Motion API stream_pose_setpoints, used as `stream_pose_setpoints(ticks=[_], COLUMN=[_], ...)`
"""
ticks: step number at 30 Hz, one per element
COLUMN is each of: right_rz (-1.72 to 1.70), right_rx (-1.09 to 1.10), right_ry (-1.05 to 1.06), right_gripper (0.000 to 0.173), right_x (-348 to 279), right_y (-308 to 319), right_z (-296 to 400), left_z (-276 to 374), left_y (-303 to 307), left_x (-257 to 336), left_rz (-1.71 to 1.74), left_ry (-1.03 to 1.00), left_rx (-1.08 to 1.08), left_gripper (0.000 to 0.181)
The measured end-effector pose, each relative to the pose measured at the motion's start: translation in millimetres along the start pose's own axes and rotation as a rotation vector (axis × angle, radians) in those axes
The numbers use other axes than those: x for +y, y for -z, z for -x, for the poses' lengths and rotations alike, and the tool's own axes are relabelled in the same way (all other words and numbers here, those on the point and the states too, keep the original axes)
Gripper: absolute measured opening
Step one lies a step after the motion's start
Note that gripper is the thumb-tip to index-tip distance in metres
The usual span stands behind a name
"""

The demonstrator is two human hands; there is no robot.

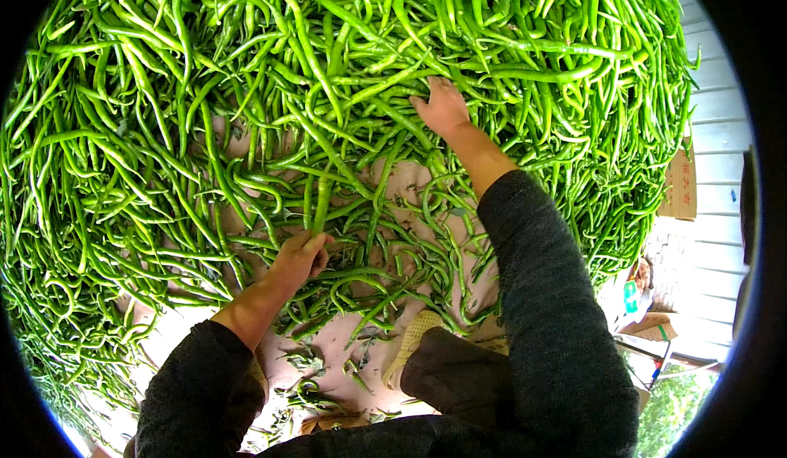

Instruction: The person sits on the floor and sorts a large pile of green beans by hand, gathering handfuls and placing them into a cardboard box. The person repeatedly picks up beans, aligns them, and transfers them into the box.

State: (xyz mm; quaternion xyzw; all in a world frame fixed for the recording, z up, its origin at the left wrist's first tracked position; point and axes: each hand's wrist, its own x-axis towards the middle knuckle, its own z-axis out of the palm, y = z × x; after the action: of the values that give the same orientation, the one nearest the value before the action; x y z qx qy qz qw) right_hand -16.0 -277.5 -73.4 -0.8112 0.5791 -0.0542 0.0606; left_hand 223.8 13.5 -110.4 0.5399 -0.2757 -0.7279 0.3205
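A large heap of long green chili peppers [381, 34] spreads in front of me and rises toward the top of the view. My left hand [301, 255] grips a single green pepper [321, 203] by its lower end, and the pepper points away from me. Farther up and to the right, my right hand [441, 106] rests on the heap with its fingertips among the peppers. Whether those fingers hold one is hidden by the back of the hand.
Loose peppers and leaves lie on the pale floor sheet [350, 366] near my shoe [413, 344]. To the right stand a cardboard box [680, 184] bearing writing, a white slatted wall [719, 114], and a metal-framed stand [667, 359]. The heap wraps around on my left.
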Motion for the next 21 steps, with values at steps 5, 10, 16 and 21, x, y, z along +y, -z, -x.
stream_pose_setpoints(ticks=[5, 10, 16, 21], right_rz=[-0.05, -0.024, -0.224, -0.214], right_rx=[-0.199, -0.253, -0.372, -0.429], right_ry=[-0.16, -0.182, -0.053, -0.063], right_gripper=[0.072, 0.087, 0.087, 0.088], right_x=[-14, -11, -29, -26], right_y=[12, 12, -18, -24], right_z=[3, -12, 27, -1], left_z=[-8, -7, 3, 3], left_y=[2, 2, 2, 4], left_x=[-22, -19, -13, -8], left_rz=[0.108, 0.106, 0.099, 0.058], left_ry=[0.003, -0.056, -0.062, -0.059], left_rx=[0.201, 0.23, 0.335, 0.388], left_gripper=[0.025, 0.023, 0.021, 0.02])
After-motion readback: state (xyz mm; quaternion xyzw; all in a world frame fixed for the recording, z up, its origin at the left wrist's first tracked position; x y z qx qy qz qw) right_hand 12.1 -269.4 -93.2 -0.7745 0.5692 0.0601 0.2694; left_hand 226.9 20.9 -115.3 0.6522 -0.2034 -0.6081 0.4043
